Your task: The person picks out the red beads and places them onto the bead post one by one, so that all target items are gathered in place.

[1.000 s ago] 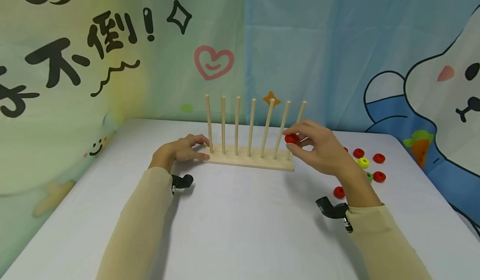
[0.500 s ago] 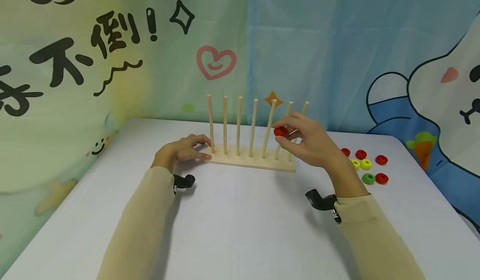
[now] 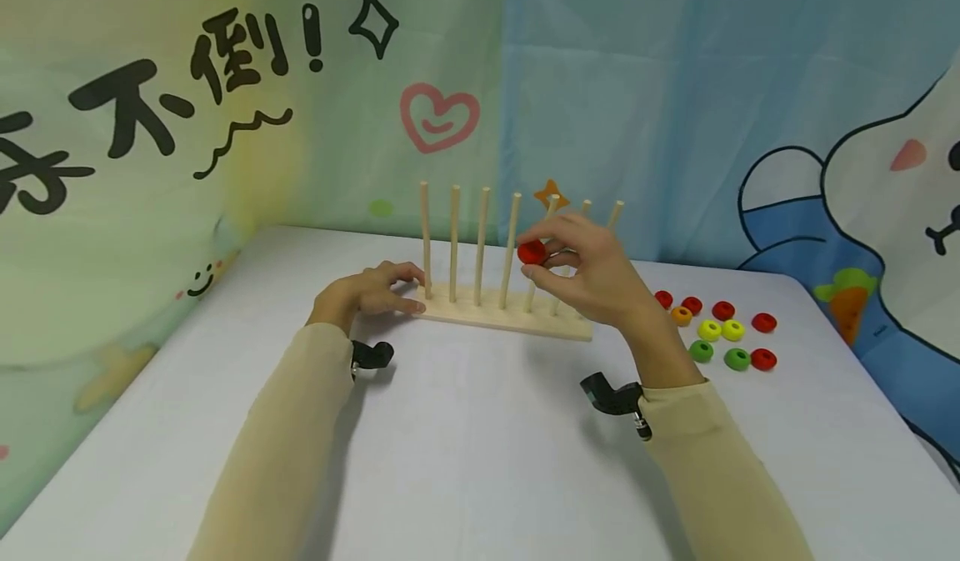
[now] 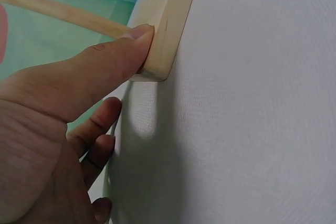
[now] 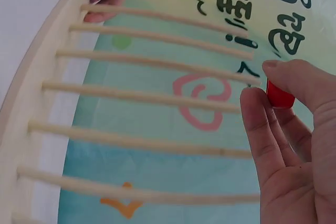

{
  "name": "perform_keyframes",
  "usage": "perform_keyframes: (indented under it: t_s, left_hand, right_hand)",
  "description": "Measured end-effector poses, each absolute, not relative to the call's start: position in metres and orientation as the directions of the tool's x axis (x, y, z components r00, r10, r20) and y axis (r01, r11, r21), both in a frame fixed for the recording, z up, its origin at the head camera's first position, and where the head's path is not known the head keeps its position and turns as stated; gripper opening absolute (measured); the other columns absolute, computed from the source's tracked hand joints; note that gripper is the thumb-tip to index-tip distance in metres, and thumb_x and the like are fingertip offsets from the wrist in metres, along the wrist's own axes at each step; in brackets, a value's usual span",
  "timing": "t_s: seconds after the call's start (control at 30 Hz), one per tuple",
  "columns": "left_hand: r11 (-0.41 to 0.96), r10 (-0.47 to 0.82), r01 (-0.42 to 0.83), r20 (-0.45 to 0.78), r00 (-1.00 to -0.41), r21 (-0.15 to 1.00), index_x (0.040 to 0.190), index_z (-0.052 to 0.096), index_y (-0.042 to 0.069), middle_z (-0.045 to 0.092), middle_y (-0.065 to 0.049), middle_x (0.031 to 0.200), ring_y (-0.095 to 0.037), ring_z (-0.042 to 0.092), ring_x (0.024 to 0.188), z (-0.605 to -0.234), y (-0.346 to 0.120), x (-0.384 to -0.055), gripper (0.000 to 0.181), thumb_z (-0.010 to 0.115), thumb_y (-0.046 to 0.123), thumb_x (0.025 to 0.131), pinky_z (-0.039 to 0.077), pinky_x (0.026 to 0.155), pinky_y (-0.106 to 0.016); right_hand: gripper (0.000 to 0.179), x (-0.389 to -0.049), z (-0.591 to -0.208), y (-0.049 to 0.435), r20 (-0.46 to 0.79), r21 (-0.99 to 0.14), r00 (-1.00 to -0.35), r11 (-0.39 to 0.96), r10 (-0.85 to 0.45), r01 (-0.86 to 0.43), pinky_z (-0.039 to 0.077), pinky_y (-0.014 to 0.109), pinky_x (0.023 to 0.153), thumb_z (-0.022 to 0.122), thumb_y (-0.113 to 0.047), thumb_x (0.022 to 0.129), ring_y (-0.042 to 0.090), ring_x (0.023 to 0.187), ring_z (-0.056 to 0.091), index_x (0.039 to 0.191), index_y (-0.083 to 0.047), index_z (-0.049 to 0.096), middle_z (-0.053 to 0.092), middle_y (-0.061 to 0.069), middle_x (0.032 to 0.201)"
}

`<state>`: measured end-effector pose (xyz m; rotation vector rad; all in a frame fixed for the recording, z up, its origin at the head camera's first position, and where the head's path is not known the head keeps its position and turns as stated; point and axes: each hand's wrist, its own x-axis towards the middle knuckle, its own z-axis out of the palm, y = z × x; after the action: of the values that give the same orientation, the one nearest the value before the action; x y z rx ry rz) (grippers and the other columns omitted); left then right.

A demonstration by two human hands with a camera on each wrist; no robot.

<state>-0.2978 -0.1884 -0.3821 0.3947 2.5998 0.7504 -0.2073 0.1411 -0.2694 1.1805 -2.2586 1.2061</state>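
In the head view, taking the wooden stand as the dial's centre, I see the left hand gripping its end at 9 o'clock. The right hand, at about 2, pinches a red bead just beside the upper part of the fourth peg from the left. I can't judge the depth between the two. A sideways knock from bead or fingers could jar the peg and swing the stand's unheld right end across the table. A dropped bead might roll towards the loose beads at 3 o'clock.

In the left wrist view, the thumb lies on the stand's corner at 11 o'clock; three fingers sit clear of the wood, the forefinger hidden. Such a slight hold, I judge, could let the base twist or lift.

In the right wrist view, the bead sits at 3 o'clock between thumb and fingers, close to the peg tips. I can't tell which way its hole faces; badly tilted, it could catch on a tip and pop loose.
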Motion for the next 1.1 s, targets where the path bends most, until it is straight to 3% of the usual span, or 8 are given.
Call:
perform_keyframes:
  t_s: [0.33, 0.63, 0.77, 0.9, 1.1]
  left_hand:
    - [0.816, 0.379, 0.160, -0.306, -0.873, 0.556, 0.127, 0.051, 0.037, 0.036, -0.006, 0.149, -0.035, 0.028, 0.139, -0.379, -0.186, -0.300, 0.051, 0.072, 0.052, 0.084, 0.025, 0.108, -0.064]
    - [0.815, 0.351, 0.107, -0.338, -0.873, 0.570, 0.123, 0.053, 0.039, 0.036, -0.006, 0.149, -0.035, 0.029, 0.140, -0.378, -0.188, -0.301, 0.049, 0.075, 0.053, 0.081, 0.023, 0.109, -0.064]
    - [0.819, 0.347, 0.109, -0.335, -0.876, 0.564, 0.122, 0.054, 0.042, 0.037, -0.005, 0.149, -0.034, 0.029, 0.140, -0.380, -0.189, -0.303, 0.049, 0.075, 0.056, 0.080, 0.023, 0.109, -0.063]
    - [0.827, 0.351, 0.124, -0.331, -0.876, 0.548, 0.124, 0.053, 0.043, 0.037, -0.005, 0.148, -0.034, 0.029, 0.139, -0.383, -0.189, -0.305, 0.050, 0.074, 0.056, 0.081, 0.025, 0.108, -0.064]
    - [0.858, 0.316, 0.103, -0.359, -0.878, 0.503, 0.122, 0.050, 0.051, 0.035, 0.003, 0.149, -0.031, 0.027, 0.139, -0.390, -0.194, -0.312, 0.049, 0.073, 0.061, 0.079, 0.025, 0.107, -0.064]
  right_hand:
    - [0.033, -0.217, -0.265, 0.114, 0.597, -0.570, -0.610, 0.259, -0.522, -0.780, 0.057, 0.038, 0.080, 0.067, 0.013, 0.085, 0.031, 0.089, 0.066, 0.116, 0.005, 0.065, 0.058, 0.020, 0.110]
    - [0.034, -0.251, -0.278, 0.093, 0.619, -0.549, -0.562, 0.211, -0.549, -0.809, 0.056, 0.028, 0.079, 0.071, -0.002, 0.089, 0.015, 0.088, 0.066, 0.122, -0.008, 0.067, 0.059, 0.004, 0.113]
    - [0.035, -0.256, -0.278, 0.083, 0.653, -0.524, -0.540, 0.198, -0.531, -0.828, 0.057, 0.027, 0.077, 0.072, -0.004, 0.088, 0.014, 0.084, 0.067, 0.122, -0.009, 0.067, 0.060, 0.003, 0.113]
    - [0.037, -0.259, -0.280, 0.073, 0.668, -0.538, -0.573, 0.224, -0.474, -0.813, 0.057, 0.026, 0.072, 0.073, -0.006, 0.088, 0.011, 0.077, 0.067, 0.125, -0.011, 0.067, 0.063, 0.001, 0.112]
    - [0.037, -0.264, -0.283, 0.053, 0.681, -0.581, -0.609, 0.206, -0.407, -0.787, 0.055, 0.027, 0.054, 0.069, -0.007, 0.091, 0.014, 0.058, 0.063, 0.127, -0.010, 0.064, 0.061, 0.005, 0.117]
